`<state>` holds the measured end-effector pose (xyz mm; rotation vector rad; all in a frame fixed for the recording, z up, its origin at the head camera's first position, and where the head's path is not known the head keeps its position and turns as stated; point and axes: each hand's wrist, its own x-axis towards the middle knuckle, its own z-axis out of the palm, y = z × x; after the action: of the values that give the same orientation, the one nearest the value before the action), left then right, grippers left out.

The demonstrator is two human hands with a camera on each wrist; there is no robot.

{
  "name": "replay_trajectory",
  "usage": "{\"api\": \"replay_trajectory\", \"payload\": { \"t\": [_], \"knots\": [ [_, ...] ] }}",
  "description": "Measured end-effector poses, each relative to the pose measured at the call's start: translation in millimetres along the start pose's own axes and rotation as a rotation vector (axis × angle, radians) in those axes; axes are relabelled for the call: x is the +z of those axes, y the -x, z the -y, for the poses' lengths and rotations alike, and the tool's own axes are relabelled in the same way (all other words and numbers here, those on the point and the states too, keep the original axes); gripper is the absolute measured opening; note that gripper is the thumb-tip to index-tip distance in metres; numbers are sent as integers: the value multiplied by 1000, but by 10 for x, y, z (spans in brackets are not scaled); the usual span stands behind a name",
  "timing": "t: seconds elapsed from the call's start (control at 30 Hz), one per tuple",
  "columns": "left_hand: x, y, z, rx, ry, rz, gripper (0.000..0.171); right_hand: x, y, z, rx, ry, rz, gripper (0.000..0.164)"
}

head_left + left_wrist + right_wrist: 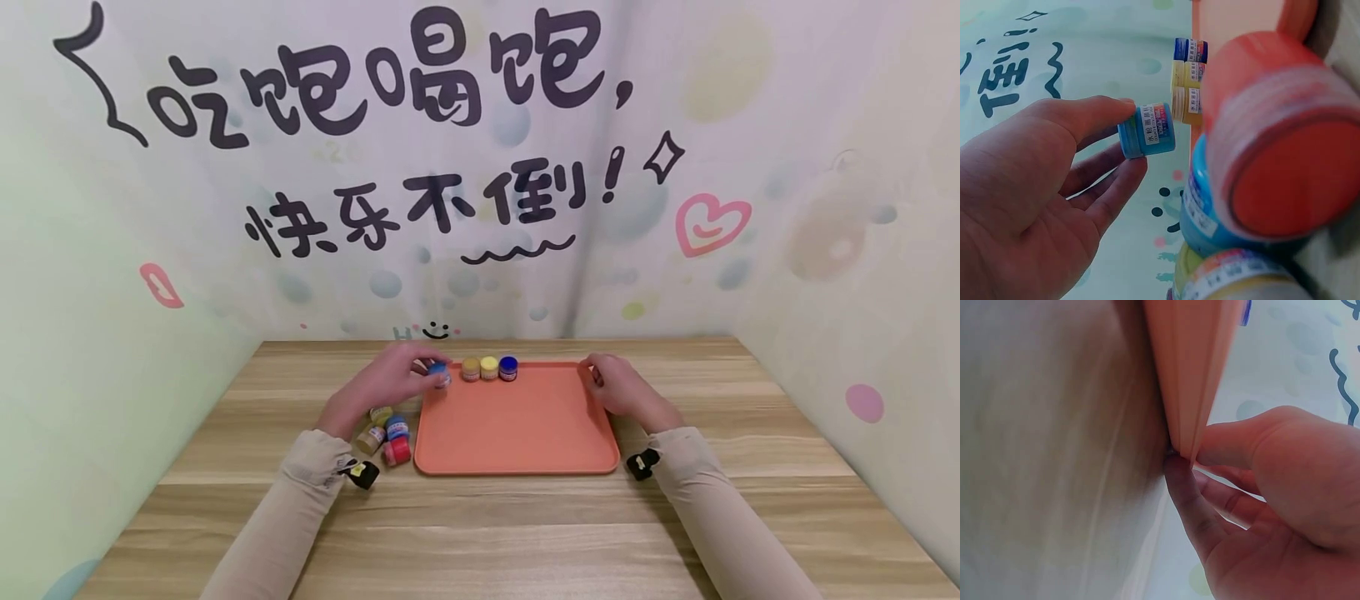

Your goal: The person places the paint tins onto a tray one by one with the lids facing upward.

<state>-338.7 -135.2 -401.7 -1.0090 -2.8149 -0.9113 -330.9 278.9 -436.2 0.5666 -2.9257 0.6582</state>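
The right hand (621, 387) pinches an orange tray (517, 425) by its far right corner. At the far left corner, the left hand (393, 377) pinches a light-blue gouache jar (1150, 132).

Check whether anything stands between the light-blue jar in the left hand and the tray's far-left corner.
Nothing visible does: the left hand holds the light-blue jar above that corner of the tray, and the row's ochre jar stands to the right.

A wood-grain table (480, 533) with an orange tray (517, 425) and, just left of that, several small jars (397, 428)
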Motion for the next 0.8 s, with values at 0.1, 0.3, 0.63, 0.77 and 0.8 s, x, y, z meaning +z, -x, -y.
{"api": "replay_trajectory", "payload": {
  "t": [0.1, 0.3, 0.63, 0.77, 0.8],
  "knots": [
    [14, -43, -18, 28, 3, -24, 34, -6, 0, 2, 7, 2, -2, 26],
    [53, -105, -84, 77, -10, -58, 33, -16, 9, 19, 7, 3, -2, 24],
    [126, -199, -197, 80, 5, -85, 32, -20, 21, 38, 1, -1, -7, 24],
    [163, -245, -229, 98, -8, -107, 31, -14, 21, 38, 8, -1, -6, 24],
    [171, -259, -242, 104, -5, -110, 30, -14, 22, 37, 9, -1, -5, 25]
  ]
}}
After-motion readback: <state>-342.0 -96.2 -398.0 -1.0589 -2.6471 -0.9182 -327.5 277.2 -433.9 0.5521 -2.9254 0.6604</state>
